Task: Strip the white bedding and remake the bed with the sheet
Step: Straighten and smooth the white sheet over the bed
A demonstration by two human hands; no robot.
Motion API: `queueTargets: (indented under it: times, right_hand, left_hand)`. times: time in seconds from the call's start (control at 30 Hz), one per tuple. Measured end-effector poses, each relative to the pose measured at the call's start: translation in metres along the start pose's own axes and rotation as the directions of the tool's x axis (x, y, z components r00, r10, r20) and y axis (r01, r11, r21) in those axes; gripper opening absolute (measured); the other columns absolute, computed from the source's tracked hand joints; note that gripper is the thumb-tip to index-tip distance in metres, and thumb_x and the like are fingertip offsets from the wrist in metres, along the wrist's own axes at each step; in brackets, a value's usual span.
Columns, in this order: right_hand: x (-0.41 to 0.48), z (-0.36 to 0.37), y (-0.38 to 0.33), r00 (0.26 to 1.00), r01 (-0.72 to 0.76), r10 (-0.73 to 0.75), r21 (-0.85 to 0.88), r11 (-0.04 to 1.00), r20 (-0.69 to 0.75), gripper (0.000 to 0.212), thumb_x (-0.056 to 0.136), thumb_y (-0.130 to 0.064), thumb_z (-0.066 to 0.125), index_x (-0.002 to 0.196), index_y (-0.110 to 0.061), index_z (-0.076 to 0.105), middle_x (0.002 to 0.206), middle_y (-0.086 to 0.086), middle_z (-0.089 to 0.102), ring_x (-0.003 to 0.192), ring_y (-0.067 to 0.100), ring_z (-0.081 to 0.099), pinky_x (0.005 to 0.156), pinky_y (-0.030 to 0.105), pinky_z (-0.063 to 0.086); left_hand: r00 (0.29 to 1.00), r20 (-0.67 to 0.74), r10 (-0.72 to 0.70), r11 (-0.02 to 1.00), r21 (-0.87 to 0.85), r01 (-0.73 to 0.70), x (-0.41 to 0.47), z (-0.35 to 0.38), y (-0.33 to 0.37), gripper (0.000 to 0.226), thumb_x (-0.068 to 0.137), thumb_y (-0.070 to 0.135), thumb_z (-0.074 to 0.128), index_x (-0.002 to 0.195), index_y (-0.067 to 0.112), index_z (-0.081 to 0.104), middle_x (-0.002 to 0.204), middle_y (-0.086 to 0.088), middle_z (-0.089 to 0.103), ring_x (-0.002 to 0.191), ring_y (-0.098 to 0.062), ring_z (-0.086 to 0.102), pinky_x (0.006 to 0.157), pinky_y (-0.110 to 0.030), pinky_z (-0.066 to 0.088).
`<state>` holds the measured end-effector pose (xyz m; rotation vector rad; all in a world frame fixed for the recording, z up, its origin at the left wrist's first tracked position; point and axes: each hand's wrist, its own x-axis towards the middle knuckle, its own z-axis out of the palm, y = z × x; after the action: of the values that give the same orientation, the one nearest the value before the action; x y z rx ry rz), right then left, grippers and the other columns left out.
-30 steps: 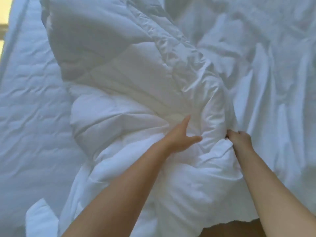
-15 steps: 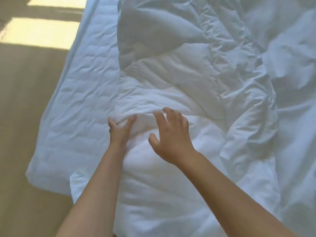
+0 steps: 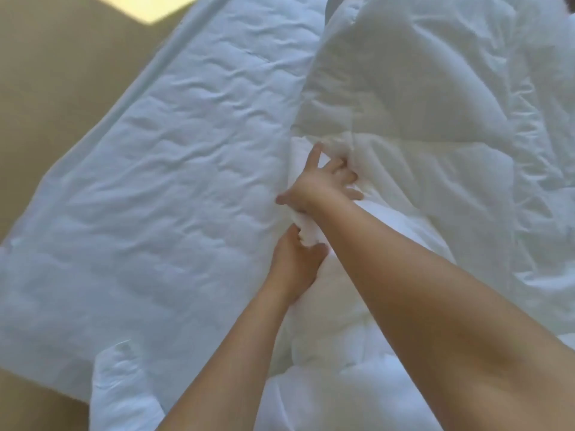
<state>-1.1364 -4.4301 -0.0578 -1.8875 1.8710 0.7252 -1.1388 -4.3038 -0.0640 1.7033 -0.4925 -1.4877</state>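
Duvet (image 3: pixel 420 104) puffy, creased, L hand (image 3: pixel 295 264), R hand (image 3: pixel 320 185) gripping

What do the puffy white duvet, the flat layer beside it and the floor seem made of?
Duvet: likely padded cotton or blend, matte; it bunches in puffy folds. Flat layer: quilted fabric, matte, with stitched lines and puckers. Floor: smooth tan, perhaps wood or laminate; too blurred to tell.
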Motion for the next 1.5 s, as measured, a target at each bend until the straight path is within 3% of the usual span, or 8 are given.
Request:
queueTargets:
  times: [0.2,0.47,0.67,0.9,1.1,1.27,1.37,1.5]
  right_hand:
    - [0.008,-0.045,0.066,0.877,0.281,-0.281,-0.058,0.958,-0.389,0.039,0.084,-0.005,0.049,0.122,-0.013,0.047,0.119,0.012,0.057,0.108,0.033,0.056,0.075,0.033,0.038]
    - [-0.022,-0.114,0.32,0.679,0.334,-0.145,0.127,0.934,-0.719,0.018,0.082,-0.005,0.048,0.1,-0.009,0.049,0.087,0.019,0.059,0.085,0.042,0.057,0.066,0.036,0.033]
    - [-0.026,-0.066,0.578,0.749,-0.018,0.374,0.548,0.836,-0.547,0.021,0.082,-0.006,0.047,0.103,-0.006,0.047,0.103,0.031,0.058,0.096,0.049,0.054,0.079,0.047,0.043]
    - [-0.064,0.073,0.702,0.709,-0.297,0.704,0.886,0.356,-0.046,0.044,0.087,-0.009,0.056,0.127,0.005,0.043,0.127,0.028,0.052,0.118,0.043,0.05,0.095,0.042,0.04]
    - [-0.079,0.126,0.694,0.708,-0.252,0.705,0.944,0.215,0.029,0.042,0.086,-0.006,0.055,0.125,0.002,0.041,0.118,0.025,0.056,0.107,0.041,0.056,0.077,0.036,0.041]
    - [-0.093,0.075,0.668,0.653,-0.168,0.716,0.875,0.455,-0.246,0.084,0.079,-0.003,0.062,0.148,-0.007,0.015,0.141,0.025,0.031,0.123,0.045,0.038,0.096,0.057,0.037]
    - [-0.101,0.02,0.64,0.532,-0.009,0.602,0.707,0.707,-0.595,0.092,0.073,-0.006,0.057,0.149,-0.01,0.006,0.148,0.03,0.019,0.133,0.046,0.022,0.105,0.06,0.018]
    - [-0.087,-0.066,0.567,0.383,0.303,0.004,0.13,0.944,-0.924,0.097,0.056,-0.018,0.057,0.146,-0.02,0.021,0.147,0.029,0.027,0.135,0.042,0.022,0.102,0.068,0.016]
  left_hand:
    - [0.974,0.021,0.226,0.973,0.051,-0.227,-0.024,0.049,0.032,0.023,0.065,0.023,0.049,0.085,0.023,0.06,0.078,-0.005,0.067,0.079,-0.032,0.062,0.064,-0.04,0.05]
    - [0.862,0.363,0.354,0.796,0.366,-0.482,-0.087,0.249,0.077,0.062,0.068,0.03,0.045,0.129,0.024,0.048,0.111,-0.005,0.063,0.1,-0.029,0.057,0.082,-0.038,0.048]
    - [0.726,0.675,0.131,0.658,0.488,-0.573,-0.149,0.41,0.048,0.08,0.084,0.024,0.062,0.15,0.024,0.018,0.138,-0.01,0.039,0.127,-0.028,0.039,0.102,-0.036,0.035]
    - [0.825,0.497,0.268,0.447,0.695,-0.564,-0.121,0.466,0.02,0.073,0.09,0.033,0.056,0.15,0.026,0.016,0.152,-0.006,0.026,0.137,-0.025,0.026,0.109,-0.037,0.024]
    - [0.861,-0.012,0.508,0.815,0.328,-0.477,-0.102,0.443,0.037,0.097,0.081,0.05,0.065,0.151,0.022,0.004,0.155,-0.006,0.017,0.142,-0.019,0.02,0.116,-0.039,0.022]
    - [0.987,-0.139,0.078,0.899,-0.418,-0.13,-0.059,0.398,0.127,0.098,0.071,0.071,0.06,0.148,0.034,0.013,0.142,0.004,0.041,0.119,-0.023,0.05,0.081,-0.046,0.048]
    - [0.996,-0.089,-0.01,0.899,-0.438,-0.03,-0.031,0.393,0.163,0.071,0.082,0.045,0.064,0.143,0.032,0.032,0.135,0.0,0.052,0.111,-0.025,0.058,0.086,-0.057,0.049]
    - [0.978,-0.165,0.129,0.934,-0.311,-0.176,-0.01,0.409,0.192,0.04,0.093,0.019,0.053,0.133,0.016,0.048,0.132,-0.006,0.057,0.117,-0.024,0.057,0.101,-0.047,0.044]
